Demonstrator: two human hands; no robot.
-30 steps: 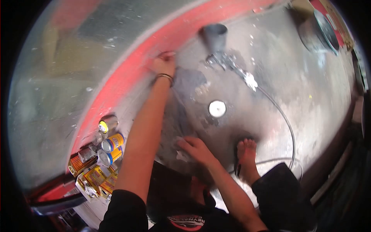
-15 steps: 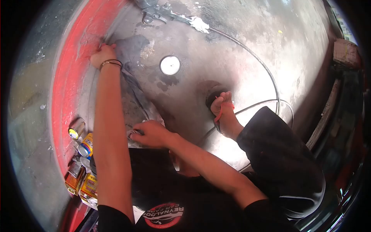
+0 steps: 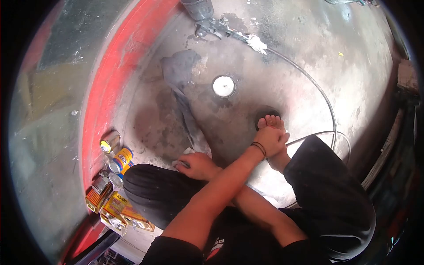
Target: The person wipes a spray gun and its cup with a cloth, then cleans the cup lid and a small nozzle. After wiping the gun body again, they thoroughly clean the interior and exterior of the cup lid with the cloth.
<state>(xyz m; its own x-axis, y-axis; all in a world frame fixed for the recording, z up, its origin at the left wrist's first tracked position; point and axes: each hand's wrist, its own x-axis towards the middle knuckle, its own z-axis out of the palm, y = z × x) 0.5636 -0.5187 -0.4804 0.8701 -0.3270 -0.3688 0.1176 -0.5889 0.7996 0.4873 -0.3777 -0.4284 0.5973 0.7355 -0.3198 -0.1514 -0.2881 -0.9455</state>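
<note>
My left arm crosses over my right. With the dark bands on its wrist, my left hand [image 3: 271, 142] is curled over my bare foot [image 3: 270, 121], just below the toes. Lower and to the left, my right hand [image 3: 197, 166] is closed on a small greyish piece [image 3: 180, 164], partly hidden by the fingers. Just beyond that hand, a long grey cloth [image 3: 187, 115] lies on the concrete floor. A round white-topped tin [image 3: 224, 86] stands between the cloth and my foot.
A spray gun [image 3: 212, 26] with a grey cup and a black hose [image 3: 316, 84] lies ahead. Several cans [image 3: 120, 160] and yellow thinner tins [image 3: 114, 207] stand at the lower left, beside the red-painted edge [image 3: 104, 88]. A block [image 3: 407, 76] is at the far right.
My left hand has moved from the red edge across to my foot. The view has shifted left, so the floor items appear farther right. My right hand still grips the small piece.
</note>
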